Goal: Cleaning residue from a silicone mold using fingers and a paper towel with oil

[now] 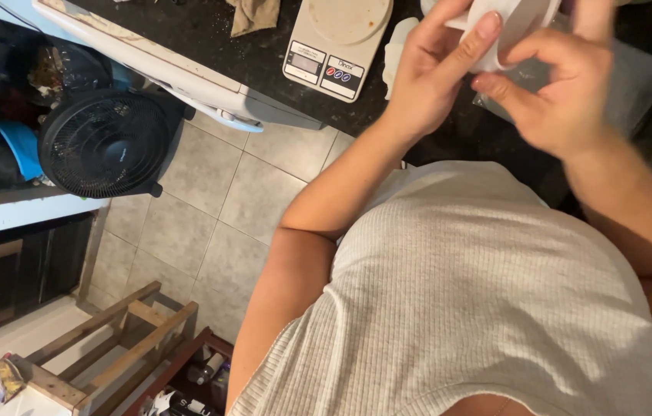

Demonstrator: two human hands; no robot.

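Cup (512, 29), white, lies tilted between your hands, mouth facing you; left hand (426, 73) and right hand (564, 96) pinch its rim.

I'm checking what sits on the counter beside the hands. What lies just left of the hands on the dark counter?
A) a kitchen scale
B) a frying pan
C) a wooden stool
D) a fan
A: the kitchen scale, white with a round plate, sits on the counter next to the left hand; the fan stands down on the floor.
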